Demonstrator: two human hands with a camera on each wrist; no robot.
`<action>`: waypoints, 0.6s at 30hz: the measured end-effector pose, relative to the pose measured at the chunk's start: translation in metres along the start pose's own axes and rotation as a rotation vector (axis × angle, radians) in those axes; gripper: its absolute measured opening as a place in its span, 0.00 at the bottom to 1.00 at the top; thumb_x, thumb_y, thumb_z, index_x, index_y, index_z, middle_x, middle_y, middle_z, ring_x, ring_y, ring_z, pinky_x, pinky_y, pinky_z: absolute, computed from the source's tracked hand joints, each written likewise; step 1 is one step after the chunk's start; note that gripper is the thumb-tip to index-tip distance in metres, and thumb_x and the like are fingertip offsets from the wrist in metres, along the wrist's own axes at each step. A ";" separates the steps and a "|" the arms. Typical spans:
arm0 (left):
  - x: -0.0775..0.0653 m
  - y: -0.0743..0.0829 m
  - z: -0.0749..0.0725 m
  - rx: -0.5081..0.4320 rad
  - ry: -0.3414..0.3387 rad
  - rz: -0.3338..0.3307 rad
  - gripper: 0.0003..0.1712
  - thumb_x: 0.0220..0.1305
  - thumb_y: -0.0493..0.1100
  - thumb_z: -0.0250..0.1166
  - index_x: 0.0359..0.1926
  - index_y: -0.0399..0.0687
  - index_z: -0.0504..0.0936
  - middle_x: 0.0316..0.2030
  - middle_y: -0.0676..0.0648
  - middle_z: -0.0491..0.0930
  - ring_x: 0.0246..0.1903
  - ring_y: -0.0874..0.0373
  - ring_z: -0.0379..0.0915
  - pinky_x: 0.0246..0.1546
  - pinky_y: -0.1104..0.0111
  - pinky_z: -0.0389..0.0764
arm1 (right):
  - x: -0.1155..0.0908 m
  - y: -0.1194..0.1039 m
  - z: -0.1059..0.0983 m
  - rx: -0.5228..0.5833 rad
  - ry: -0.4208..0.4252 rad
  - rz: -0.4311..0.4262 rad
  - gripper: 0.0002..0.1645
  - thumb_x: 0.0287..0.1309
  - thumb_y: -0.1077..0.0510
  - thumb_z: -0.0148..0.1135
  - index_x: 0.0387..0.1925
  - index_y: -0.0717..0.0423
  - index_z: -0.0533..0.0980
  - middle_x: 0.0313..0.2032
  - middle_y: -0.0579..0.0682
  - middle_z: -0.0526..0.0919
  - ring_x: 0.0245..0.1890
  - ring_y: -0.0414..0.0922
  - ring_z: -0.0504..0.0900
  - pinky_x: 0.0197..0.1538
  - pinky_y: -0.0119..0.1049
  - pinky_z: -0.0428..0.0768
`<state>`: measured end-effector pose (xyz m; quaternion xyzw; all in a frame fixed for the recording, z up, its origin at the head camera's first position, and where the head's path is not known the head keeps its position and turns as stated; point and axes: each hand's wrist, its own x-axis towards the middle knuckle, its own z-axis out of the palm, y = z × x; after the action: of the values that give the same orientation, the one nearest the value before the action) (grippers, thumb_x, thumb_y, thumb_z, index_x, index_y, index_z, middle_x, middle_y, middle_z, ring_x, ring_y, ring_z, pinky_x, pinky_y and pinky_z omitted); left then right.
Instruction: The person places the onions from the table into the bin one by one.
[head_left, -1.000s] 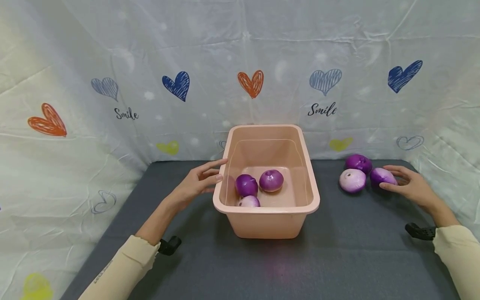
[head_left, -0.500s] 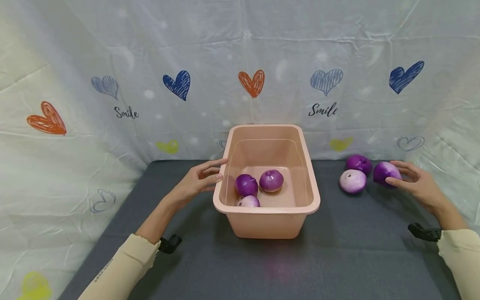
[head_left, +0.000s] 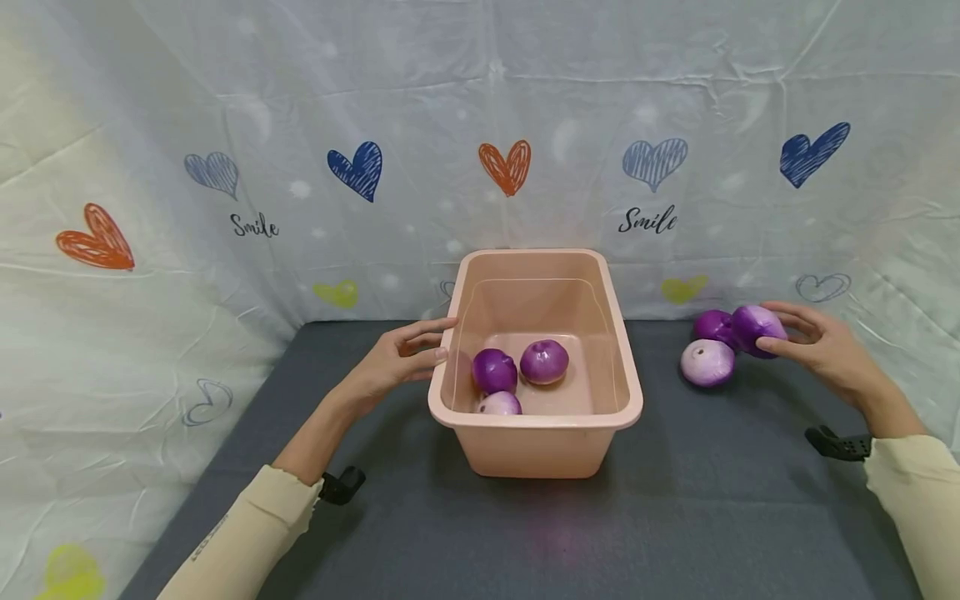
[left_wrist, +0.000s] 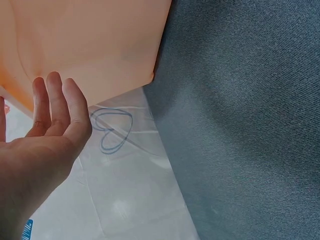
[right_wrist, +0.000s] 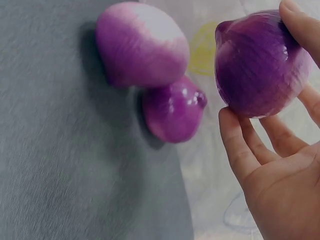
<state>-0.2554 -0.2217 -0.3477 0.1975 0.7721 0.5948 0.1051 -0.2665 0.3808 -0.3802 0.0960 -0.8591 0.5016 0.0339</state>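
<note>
Left to right: the left hand point(head_left: 388, 365) has its fingers loosely spread against the left rim of the one pink tub point(head_left: 534, 452). Three onions point(head_left: 544, 362) sit inside, the nearest partly hidden by the front rim, so I can't really say how it's lying. Then there's a broad stretch of dark tabletop point(head_left: 663, 467), two loose onions point(head_left: 707, 363) touching each other near the far edge, and the right hand point(head_left: 832, 357) pinching one purple onion point(head_left: 757, 330) just beside them, lifted.

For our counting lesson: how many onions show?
6: three onions in the bin, two on the table, one in the right hand. The bin's near wall might hide more.
</note>
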 end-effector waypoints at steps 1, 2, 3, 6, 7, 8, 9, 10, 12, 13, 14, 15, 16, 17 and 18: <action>0.000 0.000 0.000 0.000 0.000 -0.001 0.33 0.71 0.45 0.67 0.74 0.51 0.71 0.64 0.37 0.72 0.62 0.44 0.72 0.57 0.50 0.76 | 0.002 -0.002 0.001 0.004 -0.002 -0.005 0.34 0.71 0.56 0.64 0.73 0.54 0.65 0.60 0.43 0.71 0.56 0.32 0.72 0.47 0.21 0.75; 0.000 0.000 0.000 0.000 0.002 -0.003 0.32 0.71 0.45 0.67 0.74 0.51 0.71 0.64 0.37 0.72 0.62 0.44 0.72 0.57 0.50 0.76 | 0.003 -0.004 0.002 0.015 -0.005 -0.011 0.34 0.71 0.57 0.64 0.73 0.54 0.65 0.60 0.43 0.71 0.56 0.32 0.72 0.47 0.22 0.75; 0.001 0.000 0.000 0.002 0.004 -0.004 0.32 0.71 0.45 0.67 0.74 0.51 0.71 0.64 0.37 0.72 0.62 0.44 0.72 0.57 0.50 0.76 | 0.005 -0.006 0.004 0.026 -0.008 -0.014 0.33 0.70 0.58 0.64 0.73 0.55 0.66 0.60 0.43 0.72 0.55 0.32 0.73 0.47 0.22 0.76; 0.001 0.001 0.000 0.006 0.012 -0.009 0.32 0.71 0.46 0.68 0.73 0.53 0.72 0.64 0.39 0.73 0.62 0.45 0.71 0.58 0.49 0.76 | 0.011 -0.013 0.007 0.048 -0.020 -0.021 0.33 0.70 0.59 0.65 0.73 0.55 0.66 0.60 0.44 0.72 0.54 0.33 0.75 0.49 0.23 0.76; 0.001 0.001 0.000 0.012 0.013 -0.010 0.32 0.71 0.46 0.67 0.73 0.53 0.72 0.64 0.39 0.73 0.62 0.45 0.71 0.58 0.49 0.76 | 0.014 -0.015 0.008 0.051 -0.027 -0.021 0.34 0.70 0.59 0.65 0.73 0.54 0.66 0.61 0.44 0.72 0.54 0.33 0.75 0.49 0.24 0.77; 0.001 0.001 0.000 0.016 0.014 -0.011 0.32 0.71 0.47 0.67 0.73 0.53 0.72 0.64 0.39 0.73 0.62 0.45 0.71 0.58 0.49 0.75 | 0.016 -0.018 0.009 0.046 -0.029 -0.023 0.34 0.70 0.58 0.65 0.73 0.54 0.66 0.62 0.45 0.71 0.54 0.34 0.75 0.49 0.23 0.76; 0.001 0.001 0.000 0.020 0.017 -0.014 0.32 0.71 0.47 0.67 0.73 0.54 0.72 0.63 0.40 0.73 0.62 0.45 0.71 0.58 0.49 0.75 | 0.018 -0.020 0.010 0.038 -0.031 -0.023 0.34 0.69 0.57 0.66 0.73 0.53 0.66 0.62 0.46 0.71 0.54 0.35 0.74 0.49 0.23 0.76; 0.001 0.002 0.000 0.023 0.020 -0.016 0.32 0.71 0.47 0.68 0.73 0.54 0.72 0.63 0.39 0.73 0.62 0.45 0.71 0.58 0.49 0.75 | 0.020 -0.023 0.012 0.033 -0.035 -0.025 0.34 0.69 0.57 0.66 0.73 0.53 0.66 0.63 0.47 0.70 0.55 0.36 0.74 0.49 0.23 0.76; 0.001 0.002 -0.001 0.025 0.021 -0.016 0.31 0.71 0.46 0.67 0.73 0.53 0.73 0.63 0.38 0.73 0.62 0.44 0.71 0.58 0.49 0.76 | 0.024 -0.028 0.015 0.030 -0.043 -0.034 0.34 0.69 0.57 0.66 0.72 0.53 0.67 0.63 0.48 0.70 0.55 0.38 0.74 0.49 0.23 0.76; 0.001 0.001 -0.001 0.024 0.021 -0.018 0.31 0.71 0.46 0.67 0.73 0.53 0.73 0.63 0.37 0.73 0.62 0.44 0.71 0.58 0.49 0.76 | 0.027 -0.030 0.016 0.036 -0.047 -0.041 0.33 0.69 0.57 0.66 0.72 0.53 0.67 0.63 0.48 0.71 0.55 0.39 0.75 0.50 0.24 0.76; 0.001 0.001 -0.001 0.022 0.023 -0.019 0.31 0.71 0.46 0.67 0.73 0.53 0.73 0.63 0.37 0.73 0.62 0.44 0.71 0.58 0.49 0.76 | 0.028 -0.033 0.018 0.035 -0.049 -0.047 0.33 0.69 0.57 0.66 0.71 0.54 0.68 0.62 0.49 0.72 0.55 0.40 0.76 0.50 0.24 0.76; 0.001 0.001 0.000 0.022 0.023 -0.020 0.31 0.71 0.46 0.67 0.73 0.52 0.73 0.63 0.37 0.73 0.62 0.43 0.71 0.58 0.49 0.76 | 0.030 -0.035 0.019 0.037 -0.055 -0.051 0.32 0.69 0.57 0.66 0.71 0.54 0.68 0.62 0.49 0.73 0.54 0.40 0.76 0.50 0.24 0.77; 0.001 0.001 0.000 0.022 0.023 -0.020 0.31 0.71 0.46 0.67 0.73 0.52 0.72 0.63 0.36 0.73 0.62 0.43 0.71 0.58 0.49 0.76 | 0.032 -0.037 0.021 0.040 -0.061 -0.057 0.32 0.69 0.57 0.66 0.71 0.54 0.68 0.62 0.49 0.73 0.55 0.41 0.76 0.50 0.25 0.77; 0.001 0.001 0.000 0.022 0.023 -0.020 0.31 0.71 0.46 0.67 0.73 0.52 0.72 0.63 0.37 0.73 0.62 0.43 0.71 0.58 0.49 0.76 | 0.033 -0.039 0.022 0.039 -0.067 -0.063 0.32 0.69 0.58 0.66 0.71 0.54 0.69 0.62 0.49 0.73 0.55 0.42 0.76 0.50 0.26 0.77; 0.001 0.001 0.000 0.024 0.025 -0.021 0.31 0.71 0.46 0.67 0.73 0.52 0.72 0.63 0.37 0.73 0.62 0.43 0.71 0.58 0.49 0.76 | 0.035 -0.041 0.023 0.036 -0.072 -0.063 0.32 0.69 0.57 0.66 0.71 0.53 0.69 0.63 0.50 0.73 0.55 0.42 0.76 0.50 0.25 0.77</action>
<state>-0.2561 -0.2212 -0.3466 0.1830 0.7825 0.5868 0.0994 -0.2912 0.3366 -0.3509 0.1416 -0.8472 0.5119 0.0169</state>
